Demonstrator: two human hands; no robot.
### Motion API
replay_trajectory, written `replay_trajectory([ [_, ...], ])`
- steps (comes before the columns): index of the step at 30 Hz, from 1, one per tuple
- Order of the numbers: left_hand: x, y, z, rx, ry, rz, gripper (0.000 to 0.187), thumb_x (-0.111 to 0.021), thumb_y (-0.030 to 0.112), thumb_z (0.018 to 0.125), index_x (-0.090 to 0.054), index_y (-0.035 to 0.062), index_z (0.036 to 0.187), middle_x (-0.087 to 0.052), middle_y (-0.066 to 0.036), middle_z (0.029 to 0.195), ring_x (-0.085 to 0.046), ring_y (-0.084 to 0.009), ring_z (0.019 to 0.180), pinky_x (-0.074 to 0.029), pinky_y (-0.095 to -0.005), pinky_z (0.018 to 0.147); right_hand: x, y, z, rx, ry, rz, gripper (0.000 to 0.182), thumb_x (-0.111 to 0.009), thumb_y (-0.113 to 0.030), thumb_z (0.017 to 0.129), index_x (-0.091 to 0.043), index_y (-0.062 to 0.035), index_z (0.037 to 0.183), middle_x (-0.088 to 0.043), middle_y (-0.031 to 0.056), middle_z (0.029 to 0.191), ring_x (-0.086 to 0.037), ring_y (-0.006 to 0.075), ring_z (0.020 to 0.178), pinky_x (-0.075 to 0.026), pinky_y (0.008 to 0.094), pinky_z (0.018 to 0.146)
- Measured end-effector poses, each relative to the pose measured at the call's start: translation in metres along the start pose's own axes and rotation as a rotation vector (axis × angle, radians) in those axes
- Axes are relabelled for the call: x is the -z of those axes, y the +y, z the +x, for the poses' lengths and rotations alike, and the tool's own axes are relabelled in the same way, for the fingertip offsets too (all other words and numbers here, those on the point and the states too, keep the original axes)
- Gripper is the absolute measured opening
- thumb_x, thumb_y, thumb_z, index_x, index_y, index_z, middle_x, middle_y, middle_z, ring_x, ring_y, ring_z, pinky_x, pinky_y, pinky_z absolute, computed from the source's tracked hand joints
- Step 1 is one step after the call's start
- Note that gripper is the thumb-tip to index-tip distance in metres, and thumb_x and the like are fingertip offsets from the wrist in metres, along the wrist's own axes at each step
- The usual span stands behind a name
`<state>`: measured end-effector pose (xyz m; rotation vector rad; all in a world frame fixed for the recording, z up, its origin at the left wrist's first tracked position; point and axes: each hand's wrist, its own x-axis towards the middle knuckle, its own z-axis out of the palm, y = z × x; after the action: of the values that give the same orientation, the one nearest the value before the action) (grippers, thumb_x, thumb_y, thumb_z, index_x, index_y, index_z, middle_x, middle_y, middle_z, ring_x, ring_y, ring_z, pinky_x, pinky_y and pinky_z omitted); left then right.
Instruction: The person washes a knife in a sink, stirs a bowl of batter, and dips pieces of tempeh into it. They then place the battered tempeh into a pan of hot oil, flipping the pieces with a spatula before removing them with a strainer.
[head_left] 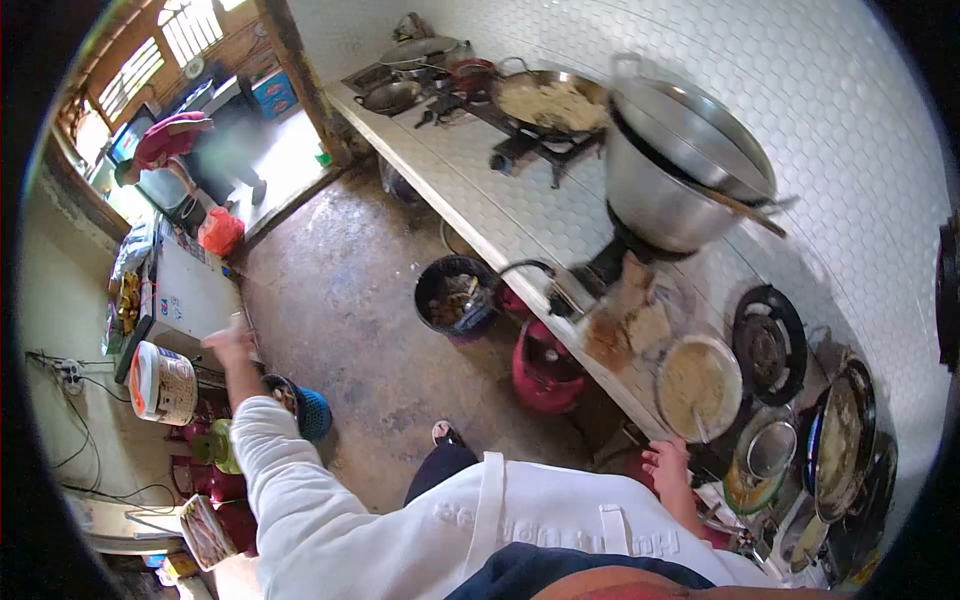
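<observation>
My left arm reaches out to the left. My left hand [232,345], slightly blurred, has its fingers stretched out and nothing visible in it, beside the white chest freezer [195,290] and above a white tub with an orange-rimmed lid [163,383]. Close to the counter edge is my right hand [668,466], its fingers apart and loosely bent, holding nothing. Just beyond its fingertips stands a bowl of pale batter [690,392] with a spoon handle [701,428] leaning out. A strainer [772,449] rests over a dish to the right.
On the tiled counter [520,215] are a wok of frying food [550,102], a large metal pot [660,190] and a burner [768,345]. A black bucket [455,300] and a red gas cylinder [545,370] stand below. A person [180,150] bends by a red bag [220,231] in the doorway.
</observation>
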<state>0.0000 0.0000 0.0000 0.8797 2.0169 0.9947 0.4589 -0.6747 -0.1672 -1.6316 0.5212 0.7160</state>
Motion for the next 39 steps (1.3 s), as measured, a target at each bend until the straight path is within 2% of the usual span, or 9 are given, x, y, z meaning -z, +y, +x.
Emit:
replay_trajectory([
  [10,0.035,0.069,0.213,-0.207,0.366,-0.174,0.051,-0.068,0.027,0.073,-0.039,-0.001,0.104,-0.053,-0.007,0.064,-0.047,-0.0152,0.042,-0.038,-0.0285,0.035,-0.025,-0.003,0.067,-0.179,0.272,0.501,0.013,-0.052,-0.02,0.068,-0.045,-0.0095,0.066,-0.048,0.0035,0.06,-0.049,0.0178,0.06,-0.038,0.0305,0.058],
  [12,0.005,0.089,0.223,-0.269,0.199,-0.117,0.05,-0.068,0.025,0.073,-0.038,-0.0002,0.104,-0.053,-0.007,0.066,-0.047,-0.0152,0.043,-0.038,-0.029,0.036,0.005,0.026,0.082,0.05,0.154,0.26,0.014,-0.053,-0.013,0.074,-0.047,-0.0088,0.087,-0.049,0.0083,0.078,-0.051,0.0157,0.069,-0.042,0.0278,0.055],
  [16,-0.084,0.107,0.276,-0.545,-0.032,-0.024,0.052,-0.067,0.022,0.074,-0.039,-0.0019,0.11,-0.051,-0.007,0.074,-0.051,-0.015,0.055,-0.042,-0.029,0.045,-0.072,0.003,0.033,0.168,0.737,0.298,0.018,-0.05,-0.022,0.074,-0.05,-0.0051,0.082,-0.054,0.0062,0.069,-0.054,0.0203,0.064,-0.042,0.0359,0.059],
  [20,-0.158,0.113,0.282,-0.713,-0.249,0.124,0.053,-0.065,0.019,0.073,-0.044,-0.0027,0.116,-0.054,-0.015,0.1,-0.056,-0.0214,0.077,-0.047,-0.0319,0.068,-0.22,0.004,0.064,0.252,0.832,-0.245,0.021,-0.05,-0.021,0.076,-0.05,-0.0052,0.089,-0.055,0.0103,0.078,-0.054,0.0241,0.073,-0.043,0.0364,0.065],
  [22,-0.181,0.09,0.293,-0.827,-0.108,0.577,0.05,-0.061,0.025,0.073,-0.048,-0.0002,0.114,-0.052,-0.021,0.113,-0.054,-0.0315,0.099,-0.044,-0.0389,0.082,-0.324,0.002,0.101,0.253,0.538,-0.651,0.023,-0.05,-0.021,0.076,-0.05,-0.0052,0.093,-0.055,0.0124,0.083,-0.055,0.026,0.077,-0.043,0.0366,0.067],
  [27,-0.171,0.036,0.261,-0.311,-0.288,0.78,0.047,-0.058,0.035,0.075,-0.052,0.0125,0.115,-0.052,-0.018,0.115,-0.049,-0.0298,0.108,-0.041,-0.0399,0.089,-0.62,-0.04,0.137,0.585,-0.418,-1.463,0.029,-0.05,-0.02,0.078,-0.049,-0.0053,0.103,-0.056,0.0175,0.095,-0.055,0.0308,0.088,-0.044,0.0372,0.074],
  [32,-0.117,-0.152,0.337,-0.06,-0.491,1.134,0.046,-0.057,0.033,0.076,-0.054,0.0013,0.109,-0.054,-0.02,0.111,-0.051,-0.0342,0.103,-0.042,-0.0391,0.087,-0.921,-0.122,0.056,0.901,-1.024,-1.129,0.027,-0.05,-0.02,0.076,-0.051,-0.0011,0.095,-0.057,0.0229,0.093,-0.054,0.0398,0.088,-0.043,0.0439,0.075],
  [34,-0.096,-0.092,0.307,-0.229,-0.844,1.063,0.045,-0.055,0.033,0.078,-0.054,-0.0002,0.108,-0.054,-0.02,0.111,-0.053,-0.0318,0.1,-0.043,-0.037,0.086,-1.008,-0.144,0.031,1.15,-1.158,-1.011,0.025,-0.052,-0.018,0.075,-0.052,-0.0014,0.094,-0.058,0.0186,0.088,-0.056,0.0341,0.083,-0.045,0.0378,0.072],
  [39,-0.098,-0.08,0.42,-0.112,-0.86,1.132,0.039,-0.058,0.026,0.076,-0.056,-0.0016,0.103,-0.057,-0.016,0.101,-0.054,-0.0273,0.089,-0.044,-0.0347,0.078,-1.088,-0.194,0.022,1.24,-0.586,-0.644,0.016,-0.052,-0.011,0.07,-0.055,-0.0044,0.085,-0.055,0.016,0.082,-0.054,0.0325,0.081,-0.044,0.0384,0.07],
])
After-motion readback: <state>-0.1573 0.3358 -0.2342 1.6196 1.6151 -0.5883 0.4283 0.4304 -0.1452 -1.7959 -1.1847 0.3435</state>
